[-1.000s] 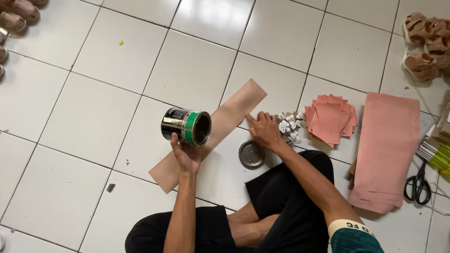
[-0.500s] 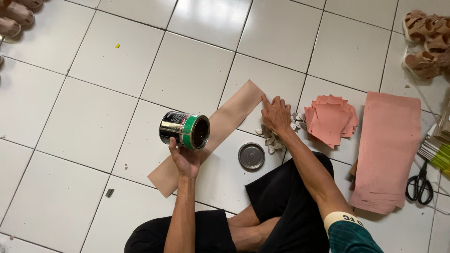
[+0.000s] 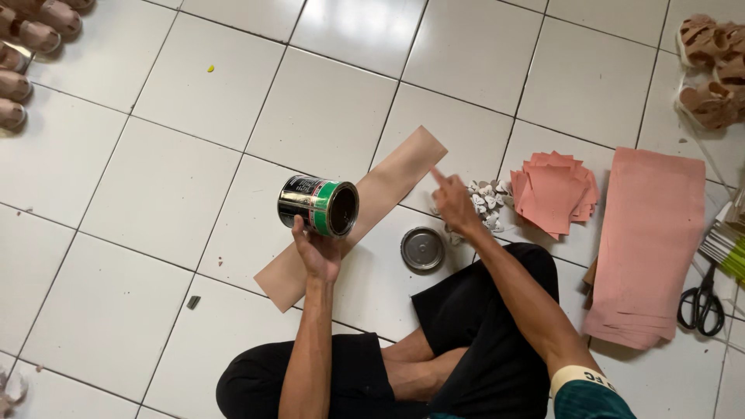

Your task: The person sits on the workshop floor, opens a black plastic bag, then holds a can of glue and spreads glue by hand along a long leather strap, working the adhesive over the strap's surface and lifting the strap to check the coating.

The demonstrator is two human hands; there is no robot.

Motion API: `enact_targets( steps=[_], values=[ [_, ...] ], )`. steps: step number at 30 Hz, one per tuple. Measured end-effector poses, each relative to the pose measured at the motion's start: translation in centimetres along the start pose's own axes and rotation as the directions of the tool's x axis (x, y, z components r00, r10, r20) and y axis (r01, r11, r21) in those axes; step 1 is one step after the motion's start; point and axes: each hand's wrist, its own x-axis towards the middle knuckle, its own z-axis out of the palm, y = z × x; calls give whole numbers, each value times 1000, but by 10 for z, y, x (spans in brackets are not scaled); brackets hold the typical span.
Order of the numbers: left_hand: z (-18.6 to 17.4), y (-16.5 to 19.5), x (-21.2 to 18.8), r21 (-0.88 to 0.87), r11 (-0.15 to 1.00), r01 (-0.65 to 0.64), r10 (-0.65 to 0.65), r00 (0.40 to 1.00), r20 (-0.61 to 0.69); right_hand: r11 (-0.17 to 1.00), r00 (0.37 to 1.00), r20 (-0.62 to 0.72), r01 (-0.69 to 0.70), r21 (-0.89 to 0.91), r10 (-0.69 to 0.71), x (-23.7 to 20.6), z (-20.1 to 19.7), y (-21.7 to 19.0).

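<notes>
The left hand (image 3: 318,252) grips an open tin can (image 3: 318,205) from below, fingers wrapped around its near side, and holds it tipped on its side above a long tan strip (image 3: 353,217) that lies slantwise on the white tiled floor (image 3: 155,178). The can's mouth faces right and looks dark inside; whether it holds liquid cannot be told, though a can this size likely has some weight and a smooth, slick metal wall, so a full wrap around the middle of the body, as now, seems the safest hold, away from the sharp rim. The right hand (image 3: 456,206) holds nothing, its forefinger stretched out toward the far end of the strip, the other fingers loosely curled, resting beside a small heap of pale bits (image 3: 487,203). The strip looks thin and bendy, probably light, and would best be pinned flat with fingertips rather than lifted by one end. Just near of that hand lies the round metal lid (image 3: 422,248), flat on the floor. Further right sit a stack of pink cut pieces (image 3: 555,190), a long pink sheet pile (image 3: 648,240) and black scissors (image 3: 698,302). Sandals (image 3: 35,35) lie at the far left and more at the far right.
</notes>
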Motion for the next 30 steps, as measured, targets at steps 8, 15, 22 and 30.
enact_targets(
  steps=[8, 15, 22, 30],
  values=[
    [-5, -1, 2, 9, 1000, 5, -5, 1000, 13, 896, 985, 73, 175, -408, -159, -8, 33, 4],
    [-7, -3, 3, 32, 999, -15, 14, 1000, 15, 815, 958, 116, 284, -505, -262, -18, 39, -1],
    [0, 1, 1, 6, 1000, 22, -22, 999, 27, 894, 948, -152, 199, -402, -279, -8, -4, -41],
    [6, -4, -18, 5, 996, 84, -84, 995, 56, 871, 860, 336, 459, -178, -384, -72, -5, -156]
  ],
)
